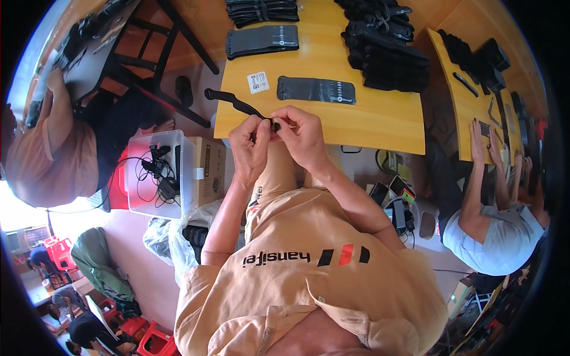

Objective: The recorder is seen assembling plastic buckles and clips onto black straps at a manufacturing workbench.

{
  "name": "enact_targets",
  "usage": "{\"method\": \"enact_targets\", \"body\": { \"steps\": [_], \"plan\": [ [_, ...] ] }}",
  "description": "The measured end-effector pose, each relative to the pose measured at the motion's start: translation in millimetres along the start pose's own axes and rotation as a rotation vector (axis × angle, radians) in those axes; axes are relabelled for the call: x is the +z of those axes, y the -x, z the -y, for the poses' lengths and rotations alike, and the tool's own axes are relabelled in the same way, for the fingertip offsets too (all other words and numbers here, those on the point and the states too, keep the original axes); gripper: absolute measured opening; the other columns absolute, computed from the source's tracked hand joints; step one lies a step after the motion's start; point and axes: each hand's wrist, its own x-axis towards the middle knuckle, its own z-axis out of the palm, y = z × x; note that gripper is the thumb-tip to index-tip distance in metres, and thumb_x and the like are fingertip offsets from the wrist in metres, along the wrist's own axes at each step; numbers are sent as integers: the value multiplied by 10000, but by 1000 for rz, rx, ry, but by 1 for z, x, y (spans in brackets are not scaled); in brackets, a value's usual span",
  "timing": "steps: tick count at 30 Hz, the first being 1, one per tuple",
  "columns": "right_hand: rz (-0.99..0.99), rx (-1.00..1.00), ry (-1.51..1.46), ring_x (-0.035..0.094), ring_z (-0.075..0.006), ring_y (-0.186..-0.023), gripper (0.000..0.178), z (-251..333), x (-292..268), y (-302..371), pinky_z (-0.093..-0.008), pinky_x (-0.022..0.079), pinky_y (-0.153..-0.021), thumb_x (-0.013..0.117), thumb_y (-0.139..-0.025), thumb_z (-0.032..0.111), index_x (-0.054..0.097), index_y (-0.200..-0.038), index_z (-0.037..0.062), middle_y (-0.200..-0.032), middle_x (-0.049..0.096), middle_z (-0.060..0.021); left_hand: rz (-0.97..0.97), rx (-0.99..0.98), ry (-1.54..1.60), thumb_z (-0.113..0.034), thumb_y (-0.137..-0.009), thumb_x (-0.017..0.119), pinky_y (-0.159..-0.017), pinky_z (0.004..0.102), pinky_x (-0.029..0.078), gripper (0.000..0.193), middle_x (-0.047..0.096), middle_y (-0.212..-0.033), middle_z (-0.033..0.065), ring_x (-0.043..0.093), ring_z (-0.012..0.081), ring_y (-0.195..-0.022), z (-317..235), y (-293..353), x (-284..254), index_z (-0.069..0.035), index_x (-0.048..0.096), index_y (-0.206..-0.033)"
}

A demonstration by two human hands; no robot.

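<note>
By a yellow wooden table (pixel 392 127), both hands (pixel 249 145) (pixel 301 136) are pinching a slim black strap (pixel 238 104), seemingly adjusting it, next needing fingertip precision.

The strap (pixel 237 103) is black, narrow and flat, with a rounded free end. It runs in a slight bend from the left hand (pixel 249 147) over the table (pixel 380 127), its tip reaching past the left edge. Its other part is pinched at the right hand (pixel 304 135), mostly hidden by fingers.
</note>
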Motion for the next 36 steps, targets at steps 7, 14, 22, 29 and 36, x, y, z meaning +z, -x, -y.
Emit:
{"method": "enact_targets", "body": {
  "steps": [7, 14, 22, 29, 36],
  "plan": [
    [-10, -88, 207, 644, -200, -644, 62, 20, 0, -1, -274, 532, -582, 565, -795, -13, 583, -830, -61, -724, 609, -129, 4, -64, 42, -63, -857, 541, -484, 225, 341, 242, 456, -547, 11, 394, 52, -558, -11, 2, 0, 28, 478, -642],
    [211, -388, 636, 578, -273, -574, 81, 33, -23, -13, -310, 469, -522, 574, -721, -41, 582, -801, -37, -713, 574, -139, 159, 24, -215, -63, -838, 550, -459, 286, 303, 217, 396, -519, 87, 348, 131, -480, -14, -4, -8, 31, 485, -654],
    [446, -290, 623, 499, -358, -576, 32, 41, -28, -15, -390, 400, -529, 520, -742, 12, 526, -739, -19, -631, 499, -192, 254, 2, -179, -72, -831, 550, -463, 276, 320, 201, 442, -530, 99, 366, 132, -477, -31, -4, -15, 37, 495, -671],
    [467, -158, 439, 507, -300, -509, 117, 49, -24, -11, -360, 386, -494, 494, -735, 61, 503, -657, -25, -555, 497, -171, 308, -92, -2, -74, -831, 530, -466, 240, 322, 215, 458, -532, 14, 392, 55, -527, -41, -4, -22, 21, 496, -642],
    [418, 268, -94, 395, -46, -438, 164, 55, -17, 2, -210, 330, -413, 409, -742, 30, 503, -610, 2, -522, 452, 0, 285, -359, 445, -135, -837, 529, -456, 194, 240, 243, 444, -540, -35, 334, 23, -500, -39, 6, -21, -45, 499, -613]
  ]
}}
